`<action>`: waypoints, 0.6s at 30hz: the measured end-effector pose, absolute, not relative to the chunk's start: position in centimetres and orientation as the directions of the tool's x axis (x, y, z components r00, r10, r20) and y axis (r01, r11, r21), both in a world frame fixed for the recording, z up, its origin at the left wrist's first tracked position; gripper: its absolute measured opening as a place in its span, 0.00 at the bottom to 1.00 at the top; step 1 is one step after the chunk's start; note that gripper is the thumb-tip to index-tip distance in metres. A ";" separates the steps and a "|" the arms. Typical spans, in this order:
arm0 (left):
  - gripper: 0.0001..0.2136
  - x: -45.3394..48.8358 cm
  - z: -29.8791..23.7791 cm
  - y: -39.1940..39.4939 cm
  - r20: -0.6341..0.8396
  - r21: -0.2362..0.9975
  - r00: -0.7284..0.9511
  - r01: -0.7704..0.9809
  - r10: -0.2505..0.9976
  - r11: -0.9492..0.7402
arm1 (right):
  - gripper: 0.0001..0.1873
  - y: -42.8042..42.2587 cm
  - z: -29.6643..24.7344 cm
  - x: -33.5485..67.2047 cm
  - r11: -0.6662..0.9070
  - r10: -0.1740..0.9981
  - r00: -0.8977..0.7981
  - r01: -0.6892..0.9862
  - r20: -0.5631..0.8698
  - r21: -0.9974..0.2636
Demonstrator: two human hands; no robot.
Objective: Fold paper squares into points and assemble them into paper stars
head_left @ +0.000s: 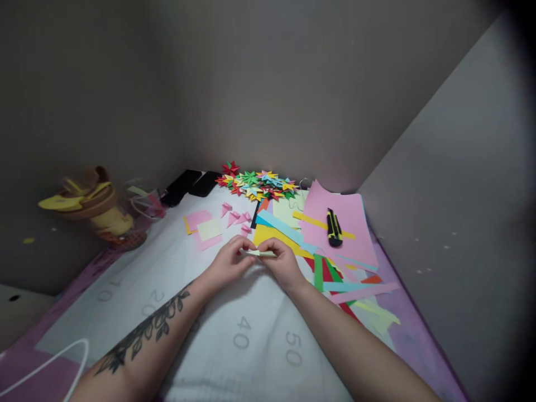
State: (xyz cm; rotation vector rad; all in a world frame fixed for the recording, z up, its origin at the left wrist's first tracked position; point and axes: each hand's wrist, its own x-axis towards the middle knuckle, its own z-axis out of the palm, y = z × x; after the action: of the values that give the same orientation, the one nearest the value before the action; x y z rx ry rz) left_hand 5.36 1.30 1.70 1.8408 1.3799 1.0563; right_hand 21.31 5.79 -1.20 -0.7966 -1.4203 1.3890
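My left hand (233, 258) and my right hand (281, 262) meet over the middle of the white sheet. Between them they pinch a small folded piece of pale yellow paper (258, 253), its fold edge-on to me. Just beyond my left hand lie several small pink folded paper pieces (233, 219). Left of those rests a loose stack of paper squares, with a pale yellow square (209, 229) on top of pink ones (198, 219). A yellow sheet (276, 239) and a light blue strip (285, 228) lie right behind my right hand.
Folded paper stars (255, 184) are heaped against the wall. A black and yellow utility knife (334, 228) lies on pink sheets (355, 218). Coloured strips (355, 287) scatter to the right. Two dark phone-like slabs (205, 183), a clay-coloured pot (98, 204) and a white cable (86, 357) are leftward.
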 end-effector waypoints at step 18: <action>0.02 5.1 1.6 1.4 0.275 0.840 0.029 0.478 0.961 -0.255 | 0.05 5.3 -0.9 21.2 0.180 0.930 -0.331 0.019 0.164 -0.983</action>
State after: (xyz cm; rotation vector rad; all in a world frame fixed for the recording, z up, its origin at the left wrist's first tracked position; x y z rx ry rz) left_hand 5.10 1.37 1.65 1.7767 1.4597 1.1700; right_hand 21.24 5.31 -0.86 -0.9352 -1.5652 1.2870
